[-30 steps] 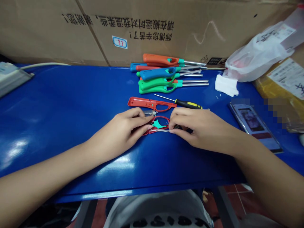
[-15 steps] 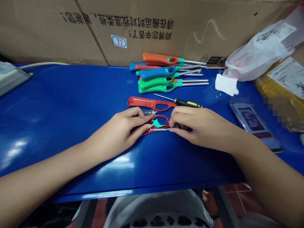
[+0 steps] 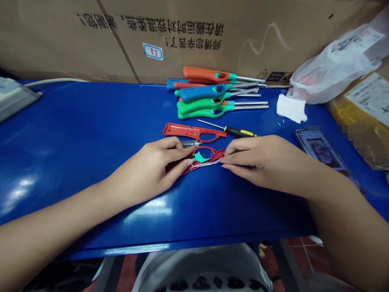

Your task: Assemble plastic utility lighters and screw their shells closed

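Observation:
My left hand [image 3: 159,160] is closed on the handle end of a red lighter shell half [image 3: 216,154], which lies on the blue table. A teal trigger [image 3: 200,157] sits in this shell by the finger loop. From it a thin white wire [image 3: 206,163] runs right, and the fingertips of my right hand [image 3: 258,158] are pinched together at its far end. Beyond my left fingers lies a clear fuel tank [image 3: 191,143], partly covered. The other red shell half [image 3: 185,130] rests behind, inner side up.
A black and yellow screwdriver [image 3: 240,132] lies behind my right hand. Several assembled lighters [image 3: 203,94] are piled at the cardboard box [image 3: 75,48]. To the right are a phone [image 3: 319,150], folded white paper [image 3: 291,108] and a plastic bag [image 3: 331,69].
My right hand has shifted slightly right, and its fingers have closed nearer the wire's end. The red shell's narrow tip now shows. My left hand has stayed in place.

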A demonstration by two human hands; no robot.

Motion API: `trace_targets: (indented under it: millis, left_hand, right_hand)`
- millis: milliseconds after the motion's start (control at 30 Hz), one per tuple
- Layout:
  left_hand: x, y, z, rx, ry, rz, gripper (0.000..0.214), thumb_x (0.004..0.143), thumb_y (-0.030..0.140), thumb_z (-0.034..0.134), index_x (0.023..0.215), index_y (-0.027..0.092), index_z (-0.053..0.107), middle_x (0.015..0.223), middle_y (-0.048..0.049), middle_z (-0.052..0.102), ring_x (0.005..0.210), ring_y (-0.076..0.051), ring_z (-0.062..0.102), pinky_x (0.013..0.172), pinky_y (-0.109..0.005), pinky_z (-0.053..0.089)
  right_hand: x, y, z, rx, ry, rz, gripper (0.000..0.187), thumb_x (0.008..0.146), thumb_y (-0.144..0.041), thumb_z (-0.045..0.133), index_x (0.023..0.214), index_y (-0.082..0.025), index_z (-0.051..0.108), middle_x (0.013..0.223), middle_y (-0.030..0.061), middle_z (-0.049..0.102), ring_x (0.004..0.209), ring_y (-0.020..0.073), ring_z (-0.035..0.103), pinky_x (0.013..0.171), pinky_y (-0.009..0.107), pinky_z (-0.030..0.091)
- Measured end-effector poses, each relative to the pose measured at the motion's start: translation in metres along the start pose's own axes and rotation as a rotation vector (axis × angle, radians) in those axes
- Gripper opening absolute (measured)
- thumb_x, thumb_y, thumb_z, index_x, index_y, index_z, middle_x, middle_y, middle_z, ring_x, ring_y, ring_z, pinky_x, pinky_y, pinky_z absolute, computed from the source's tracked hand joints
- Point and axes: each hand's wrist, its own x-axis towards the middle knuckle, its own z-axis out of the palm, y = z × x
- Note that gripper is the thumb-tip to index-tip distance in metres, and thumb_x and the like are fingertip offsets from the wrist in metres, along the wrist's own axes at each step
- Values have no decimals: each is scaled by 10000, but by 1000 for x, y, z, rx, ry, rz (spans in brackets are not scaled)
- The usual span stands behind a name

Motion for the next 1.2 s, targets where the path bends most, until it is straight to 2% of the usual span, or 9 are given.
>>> trace_targets:
  millis: [100, 300, 567, 700, 833, 1033, 1200]
  left_hand:
    - [0, 0, -2, 40, -1, 12, 351, 1020, 248, 557, 1305, 117, 715, 950, -69, 670, 840, -171, 674, 772, -276, 539]
    - [-1, 0, -3, 51, 0, 17, 325, 1018, 253, 554, 1248, 124, 743, 941, -67, 684, 835, -175, 685, 764, -278, 547]
    - [-1, -1, -4, 54, -7, 12, 330, 1018, 262, 546, 1252, 136, 742, 958, -74, 698, 849, -185, 701, 778, -292, 552]
    - [-1, -1, -4, 59, -7, 7, 327, 1014, 253, 541, 1243, 138, 744, 969, -75, 701, 860, -185, 703, 790, -289, 547]
    - [-1, 0, -4, 53, -9, 4, 323, 1015, 258, 538, 1229, 141, 750, 980, -75, 707, 867, -182, 705, 788, -288, 543]
    - [0, 0, -4, 41, -18, 3, 341, 1020, 265, 537, 1256, 126, 741, 986, -88, 708, 853, -189, 702, 784, -312, 551]
    - [0, 1, -4, 22, -16, 9, 330, 1020, 262, 540, 1227, 123, 756, 977, -86, 710, 853, -185, 703, 786, -306, 554]
  right_hand:
    - [0, 0, 1, -25, 4, 4, 186, 1014, -260, 583, 967, -228, 760, 999, -14, 732, 820, 143, 671, 687, 302, 445]
    - [4, 0, 8, 1, 37, 74, 141, 991, -230, 598, 1102, -225, 684, 1155, 38, 633, 917, 183, 640, 723, 322, 462]
    - [10, -7, 13, 82, -30, 88, 63, 977, -225, 608, 1026, -202, 640, 1112, 35, 628, 969, 190, 629, 787, 330, 466]
    - [11, -6, 13, 91, -11, 99, 93, 985, -213, 587, 1073, -207, 618, 1118, 31, 644, 980, 186, 629, 768, 313, 459]
    - [12, -5, 15, 67, -31, 78, 127, 1023, -222, 515, 1012, -208, 641, 1104, 38, 638, 973, 189, 627, 809, 331, 459]
    - [13, -8, 13, 77, -52, 90, 59, 997, -227, 547, 995, -206, 602, 1076, 38, 632, 957, 189, 616, 757, 321, 442]
    - [13, -8, 14, 30, -54, 84, 79, 1007, -258, 548, 973, -203, 593, 1038, 39, 637, 921, 191, 616, 707, 313, 414]
